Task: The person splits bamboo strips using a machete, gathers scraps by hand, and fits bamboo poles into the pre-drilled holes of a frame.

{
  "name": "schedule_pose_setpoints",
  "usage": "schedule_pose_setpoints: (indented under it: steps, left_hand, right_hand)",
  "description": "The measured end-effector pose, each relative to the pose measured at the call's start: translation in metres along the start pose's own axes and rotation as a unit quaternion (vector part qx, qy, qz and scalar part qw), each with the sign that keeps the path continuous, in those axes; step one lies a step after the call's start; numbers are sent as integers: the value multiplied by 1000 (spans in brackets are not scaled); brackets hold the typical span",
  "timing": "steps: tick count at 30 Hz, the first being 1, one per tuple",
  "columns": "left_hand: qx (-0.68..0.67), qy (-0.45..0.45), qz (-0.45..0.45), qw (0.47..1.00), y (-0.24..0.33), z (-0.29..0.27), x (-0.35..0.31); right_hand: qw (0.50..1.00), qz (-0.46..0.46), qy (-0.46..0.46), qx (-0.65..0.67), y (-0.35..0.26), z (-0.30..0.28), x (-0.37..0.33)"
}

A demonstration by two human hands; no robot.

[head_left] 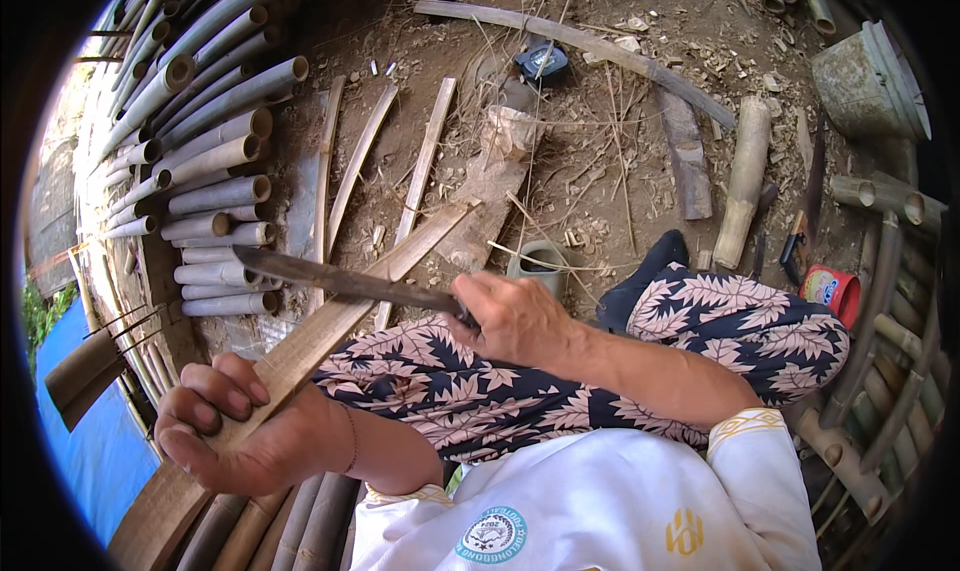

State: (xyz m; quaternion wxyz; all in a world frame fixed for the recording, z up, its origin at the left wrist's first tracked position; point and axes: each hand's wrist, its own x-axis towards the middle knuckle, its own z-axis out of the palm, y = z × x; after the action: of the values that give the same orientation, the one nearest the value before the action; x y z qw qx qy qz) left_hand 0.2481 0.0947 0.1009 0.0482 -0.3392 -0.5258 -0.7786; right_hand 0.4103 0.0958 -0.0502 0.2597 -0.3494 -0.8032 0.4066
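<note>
My left hand (pixel 225 426) is closed around a long split bamboo strip (pixel 310 348), which slants from the lower left up toward the middle. In my right hand (pixel 515 319) is the handle of a machete (pixel 350 282) with a dark blade. The blade points left and lies across the upper side of the strip, a little beyond my left fingers. Whether its edge bites into the bamboo I cannot tell. Three more bamboo strips (pixel 428 159) lie side by side on the ground beyond my left knee.
Cut bamboo poles (pixel 215 171) are stacked at the left. A wooden block (pixel 508 131) stands ahead among shavings. At the right are a bamboo length (pixel 745 176), a handsaw (pixel 797 251), a red tin (pixel 832 293) and a grey bucket (pixel 865 81). A greenish-grey container (pixel 538 261) sits near my foot.
</note>
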Motion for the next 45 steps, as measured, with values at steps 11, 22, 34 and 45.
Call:
schedule_pose_setpoints:
  steps: [11,22,34,45]
  left_hand:
    - [-26,10,-26,999,-1,-2,5]
    - [-21,22,-18,999,-2,-10,3]
    - [2,22,8,1000,-8,-18,6]
    - [-26,29,-12,999,-12,-17,10]
  right_hand:
    - [986,115,-42,-115,126,43,-3]
    - [998,-21,-49,-44,74,48,9]
    - [988,77,-109,-72,77,37,23]
    - [992,-117,31,-47,41,44,22]
